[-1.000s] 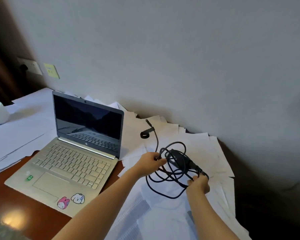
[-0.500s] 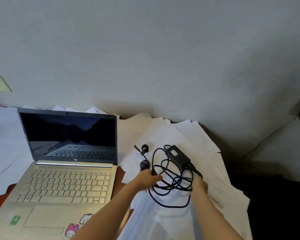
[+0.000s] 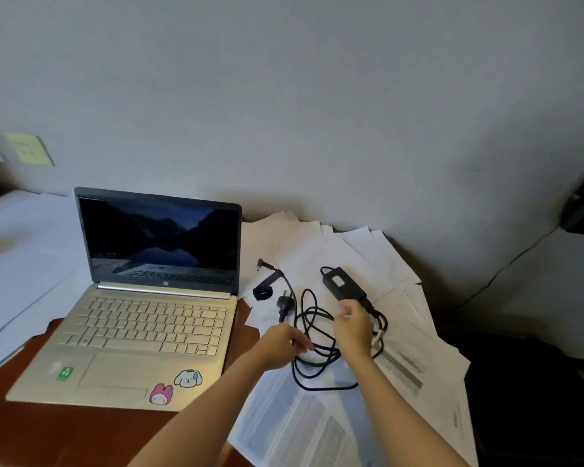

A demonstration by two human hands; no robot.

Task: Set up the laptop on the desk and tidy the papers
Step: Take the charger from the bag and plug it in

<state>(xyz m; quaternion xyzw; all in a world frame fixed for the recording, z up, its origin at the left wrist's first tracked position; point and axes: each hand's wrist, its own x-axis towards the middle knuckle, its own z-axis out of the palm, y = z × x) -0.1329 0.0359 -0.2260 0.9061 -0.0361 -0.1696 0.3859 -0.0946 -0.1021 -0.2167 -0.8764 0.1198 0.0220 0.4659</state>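
Brown wood desk (image 3: pixel 48 429), head view, the only view I get.

Counts:
- One laptop (image 3: pixel 149 298), silver. It sits left of centre with the lid up and a dark landscape on the screen.
- Three stickers on its palm rest: one green sticker (image 3: pixel 64 373) at lower left, one white dog sticker (image 3: pixel 189 378) and one pink sticker (image 3: pixel 161 393) at lower right.
- One charger, right of the laptop, lying on the papers (image 3: pixel 402 348).
- Its parts: one black brick (image 3: pixel 343 284), one black cable (image 3: pixel 321 382) in loose loops, one wall plug (image 3: pixel 283 303), one barrel tip (image 3: pixel 262 263) and one strap loop (image 3: pixel 263 293).
- The papers are white printed sheets, fanned and overlapping from centre to lower right. I can't count them. More white sheets (image 3: pixel 24 251) lie at the left, beside and behind the laptop.
- Two hands, bare forearms coming in from the bottom edge.

The left hand (image 3: pixel 280 345) is centre frame over the cable loops, blurred. Its fingers are stretched towards the right and I see nothing gripped.

The right hand (image 3: pixel 353 326) is just right of it, at the near end of the brick. Its fingers are loosely curled and touching there. I cannot tell whether it pinches the brick or the cable.

Surface and room: the bare desk shows only at lower left, around the laptop's front. A plain grey wall (image 3: pixel 284 96) fills the upper half, and the papers run up to its base. One yellow-green plate (image 3: pixel 27 148) is on the wall at upper left. Something dark is at the right edge, too dim to identify.
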